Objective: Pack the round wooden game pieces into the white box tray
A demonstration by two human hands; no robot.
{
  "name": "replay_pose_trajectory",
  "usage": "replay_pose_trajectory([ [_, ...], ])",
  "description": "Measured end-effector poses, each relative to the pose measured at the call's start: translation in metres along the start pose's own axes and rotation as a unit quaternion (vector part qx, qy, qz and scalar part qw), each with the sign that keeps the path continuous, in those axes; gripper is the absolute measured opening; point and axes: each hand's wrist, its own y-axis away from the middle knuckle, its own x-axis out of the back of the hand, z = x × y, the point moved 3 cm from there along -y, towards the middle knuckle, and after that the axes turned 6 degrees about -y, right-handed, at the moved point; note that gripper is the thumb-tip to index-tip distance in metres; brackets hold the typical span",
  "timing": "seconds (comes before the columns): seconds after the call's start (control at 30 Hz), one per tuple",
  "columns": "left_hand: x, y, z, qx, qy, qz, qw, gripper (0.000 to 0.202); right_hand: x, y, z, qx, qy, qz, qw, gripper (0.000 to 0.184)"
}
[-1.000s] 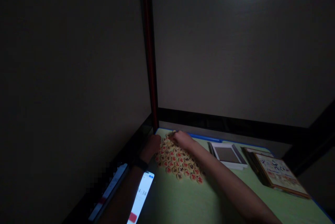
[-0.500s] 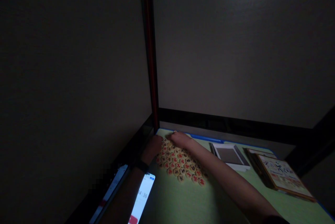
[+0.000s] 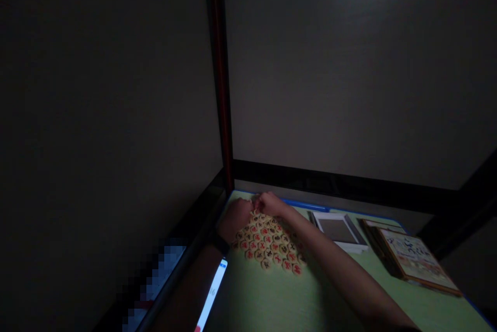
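Round Chinese chess pieces (image 3: pixel 269 243), pale with red or black characters, lie packed side by side in several rows on the green tabletop (image 3: pixel 272 296). My left hand (image 3: pixel 237 216), a dark band at its wrist, is closed over the far left end of the rows. Close beside it, my right hand (image 3: pixel 268 203) has its fingers bent together at the far edge of the pieces. The fingertips almost meet, with a small pale thing between the hands. Whatever either hand grips is hidden or too small to make out.
A lit phone (image 3: pixel 213 293) stands near my left forearm. An open white box (image 3: pixel 359 243) and a stack of wood-edged boards (image 3: pixel 425 262) lie to the right. Along the back edge runs a blue strip (image 3: pixel 308 205). Dark walls (image 3: pixel 349 73) close in behind and left.
My left hand has moved right, toward my right hand, and now covers some of the far pieces. The left forearm hides more of the phone. My right hand has shifted only slightly.
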Motion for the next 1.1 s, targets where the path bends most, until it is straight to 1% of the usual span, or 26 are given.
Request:
replay_pose_trajectory([
  [0.17,0.004,0.001,0.003,0.003,0.002,-0.011,1.0,0.024,0.0,0.002,0.002,-0.003,0.017,-0.001,1.0,0.031],
  [0.27,0.0,-0.002,0.0,0.006,0.015,-0.006,1.0,0.024,0.002,0.006,0.001,-0.012,0.035,0.007,0.999,0.028],
  [0.4,-0.008,-0.007,-0.005,0.016,0.007,-0.003,1.0,0.026,0.006,0.013,-0.003,-0.027,0.058,0.021,0.998,0.026],
  [0.5,-0.01,-0.009,-0.006,0.016,0.002,0.002,1.0,0.027,0.01,0.019,-0.003,-0.039,0.073,0.027,0.996,0.024],
  [0.63,-0.008,-0.01,-0.003,0.008,-0.001,0.004,1.0,0.028,0.014,0.025,-0.003,-0.05,0.087,0.031,0.994,0.021],
  [0.77,-0.006,-0.01,-0.002,0.0,-0.009,0.001,1.0,0.032,0.015,0.031,-0.004,-0.051,0.091,0.028,0.994,0.021],
  [0.9,-0.008,-0.014,-0.003,-0.003,0.0,0.015,1.0,0.033,0.015,0.033,-0.006,-0.048,0.086,0.024,0.995,0.023],
  [1.1,-0.012,-0.025,-0.008,-0.009,0.029,0.006,1.0,0.024,0.009,0.027,-0.009,-0.036,0.073,0.022,0.996,0.029],
])
